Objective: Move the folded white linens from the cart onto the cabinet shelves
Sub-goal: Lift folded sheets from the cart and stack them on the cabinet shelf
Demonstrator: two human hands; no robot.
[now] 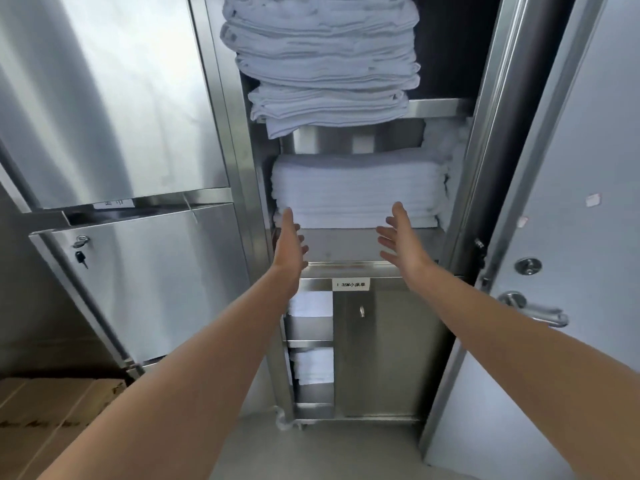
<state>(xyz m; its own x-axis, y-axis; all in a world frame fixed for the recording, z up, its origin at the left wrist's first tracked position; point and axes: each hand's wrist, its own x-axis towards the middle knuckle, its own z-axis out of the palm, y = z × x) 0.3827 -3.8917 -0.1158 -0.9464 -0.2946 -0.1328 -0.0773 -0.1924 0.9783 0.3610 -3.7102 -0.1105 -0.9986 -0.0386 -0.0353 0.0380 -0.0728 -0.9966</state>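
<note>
Folded linens point(356, 190) on cabinet shelf point(349, 242), taller stack point(322, 57) above, boxes point(52, 410) lower left

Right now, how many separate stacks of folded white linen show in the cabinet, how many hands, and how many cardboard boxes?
Linen stacks: 4, the upper stack, the middle stack, two small lower stacks
Hands: 2, left hand, right hand, both open
Cardboard boxes: count unclear, edge of frame
Total countable: 6

Brushed, glossy steel cabinet point(249, 140); soft white cloth linens point(353, 192); matt cardboard boxes point(52, 410).
</note>
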